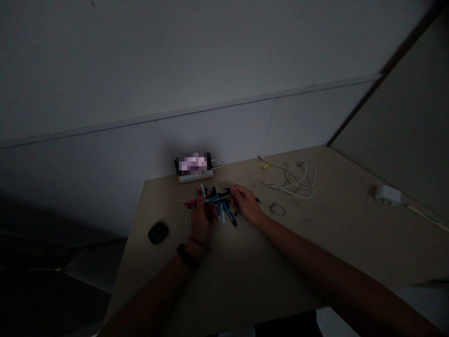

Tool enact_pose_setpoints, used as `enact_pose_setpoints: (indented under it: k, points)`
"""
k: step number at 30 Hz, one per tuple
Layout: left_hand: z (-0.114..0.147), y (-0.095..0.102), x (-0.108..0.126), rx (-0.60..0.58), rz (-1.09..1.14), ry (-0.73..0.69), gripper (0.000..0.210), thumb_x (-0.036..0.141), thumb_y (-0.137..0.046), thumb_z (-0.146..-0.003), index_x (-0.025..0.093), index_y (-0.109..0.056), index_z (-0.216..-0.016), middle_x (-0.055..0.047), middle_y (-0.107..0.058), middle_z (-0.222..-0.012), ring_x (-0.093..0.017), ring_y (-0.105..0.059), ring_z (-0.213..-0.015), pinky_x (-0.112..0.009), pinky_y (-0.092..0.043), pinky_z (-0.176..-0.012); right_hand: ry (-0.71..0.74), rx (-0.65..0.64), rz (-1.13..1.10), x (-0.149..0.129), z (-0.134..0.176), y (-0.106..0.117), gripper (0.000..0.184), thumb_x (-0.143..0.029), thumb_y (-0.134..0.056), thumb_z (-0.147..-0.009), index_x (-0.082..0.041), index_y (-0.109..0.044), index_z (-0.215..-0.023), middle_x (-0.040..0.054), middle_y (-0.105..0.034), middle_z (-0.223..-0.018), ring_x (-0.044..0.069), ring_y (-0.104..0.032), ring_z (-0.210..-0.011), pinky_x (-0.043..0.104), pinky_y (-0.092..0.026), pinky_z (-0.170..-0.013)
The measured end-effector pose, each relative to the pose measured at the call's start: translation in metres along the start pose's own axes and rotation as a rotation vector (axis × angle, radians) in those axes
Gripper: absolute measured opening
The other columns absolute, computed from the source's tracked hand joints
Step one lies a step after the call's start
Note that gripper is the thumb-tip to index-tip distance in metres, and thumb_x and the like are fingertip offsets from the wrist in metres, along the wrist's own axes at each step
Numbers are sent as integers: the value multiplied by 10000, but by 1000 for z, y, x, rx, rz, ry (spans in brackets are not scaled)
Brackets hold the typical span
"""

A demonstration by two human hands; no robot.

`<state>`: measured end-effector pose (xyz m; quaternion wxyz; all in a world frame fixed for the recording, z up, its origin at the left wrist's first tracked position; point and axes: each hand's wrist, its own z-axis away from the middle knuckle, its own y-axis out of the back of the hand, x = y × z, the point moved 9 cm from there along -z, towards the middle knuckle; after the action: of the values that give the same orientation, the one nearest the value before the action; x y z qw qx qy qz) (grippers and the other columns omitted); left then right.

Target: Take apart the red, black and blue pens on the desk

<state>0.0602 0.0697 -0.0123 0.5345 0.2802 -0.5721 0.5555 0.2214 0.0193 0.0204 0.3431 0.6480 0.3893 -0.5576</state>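
Observation:
A blue and black pen [218, 196] stretches between my two hands, just above a loose pile of pens [228, 214] in black, blue, white and red. At its left end my left hand [202, 216] is closed on it, with a watch and a thin red band at the wrist. My right hand [244, 202] pinches the dark right end between thumb and fingers. Red pen parts [191, 203] show beside my left fingers, and I cannot tell whether that hand touches them. Dim light hides the finer detail.
Behind the pile, a phone [192, 164] with a lit screen leans above a white bar-shaped object [195, 177]. A round black case [158, 232] lies at the left. To the right are a coiled white cable [303, 180], a small dark loop [277, 209] and a white socket block [387, 194].

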Motion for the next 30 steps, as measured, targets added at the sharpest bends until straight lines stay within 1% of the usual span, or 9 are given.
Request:
enact_pose_setpoints:
  k: [5,10,18,23,26,30]
  points:
    - [0,-2,-1,-11,-7,15,681,811,-581,-735,137,-653,-665,-7,-592,-498,-80,-496,-404,-187,-332,-376,-20,15,-74,2,-1,1,586,-757,-580,-797,-215,-501,-586,-44,-449,-466,99,-375,-411,248,-268,-399]
    - [1,-2,1,5,-17,17,685,809,-580,-735,133,-661,-663,-12,-592,-494,-83,-502,-409,-191,-340,-385,-62,8,-176,7,-1,0,566,-729,-635,-770,-215,-486,-587,-56,-439,-453,87,-368,-381,243,-255,-384]
    - [5,-2,6,14,-43,-4,667,799,-583,-747,142,-652,-654,-5,-583,-496,-80,-500,-418,-190,-345,-391,-59,40,-304,11,-3,0,521,-656,-684,-773,-216,-467,-598,-74,-407,-443,67,-337,-366,225,-225,-370]
    - [4,1,2,24,-57,13,681,814,-578,-735,144,-651,-641,-10,-587,-491,-81,-503,-409,-190,-352,-389,-79,50,-314,12,-4,0,527,-659,-690,-755,-221,-452,-585,-80,-380,-435,64,-316,-354,220,-206,-355]
    - [3,2,2,25,-61,12,679,808,-570,-748,142,-656,-648,-17,-601,-502,-83,-511,-407,-191,-358,-390,-87,27,-291,13,-3,-1,521,-662,-674,-767,-217,-470,-587,-68,-412,-443,71,-347,-355,223,-234,-358]
    - [4,0,4,21,-44,8,670,795,-576,-757,141,-649,-631,-17,-590,-487,-82,-506,-402,-189,-356,-385,-85,-6,-272,13,-3,-2,538,-684,-608,-811,-210,-497,-581,-45,-453,-454,88,-388,-365,234,-259,-362]
